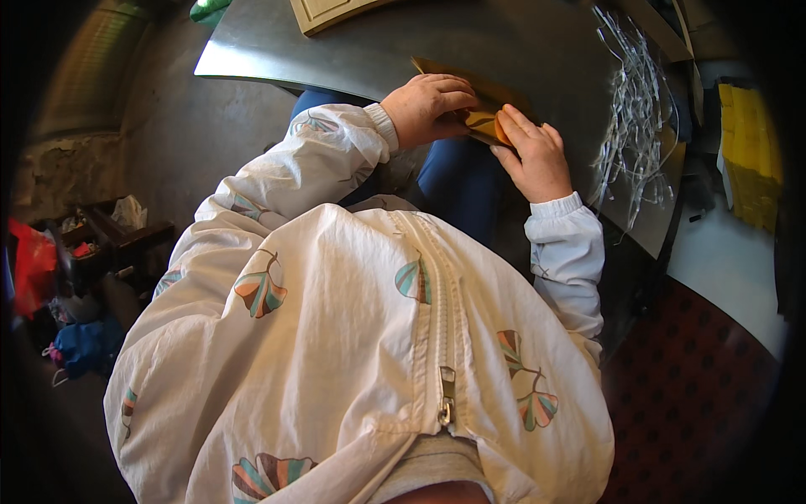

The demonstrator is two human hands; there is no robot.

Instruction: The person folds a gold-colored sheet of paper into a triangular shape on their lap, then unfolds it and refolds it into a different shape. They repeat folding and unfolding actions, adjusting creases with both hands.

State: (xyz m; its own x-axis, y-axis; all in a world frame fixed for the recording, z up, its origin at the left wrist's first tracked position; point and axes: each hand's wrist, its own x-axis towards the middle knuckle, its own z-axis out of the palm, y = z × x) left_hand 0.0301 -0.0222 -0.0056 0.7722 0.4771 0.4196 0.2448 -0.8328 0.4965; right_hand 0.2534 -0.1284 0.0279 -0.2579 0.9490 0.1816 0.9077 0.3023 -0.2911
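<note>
A shiny gold sheet (482, 123), apparently foil or coated paper, is held between both hands at the near edge of the grey metal table (277, 42). Its far side lies flat on the table and its near part is curled or folded. My left hand (428, 107) closes over its left part with bent fingers. From the right, my right hand (536, 155) pinches the near right part, fingers on top and thumb toward me. An orange patch shows beside the right fingertips; whether it is a finger cover or a reflection I cannot tell.
A tangle of thin silvery strips (634, 118) hangs over the table's right side. Beyond the hands lies a pale wooden-looking panel (332, 12). Yellow sheets (750, 155) stand at far right. At left are a dark crate (126, 231), a red bag (32, 265) and blue cloth (86, 346).
</note>
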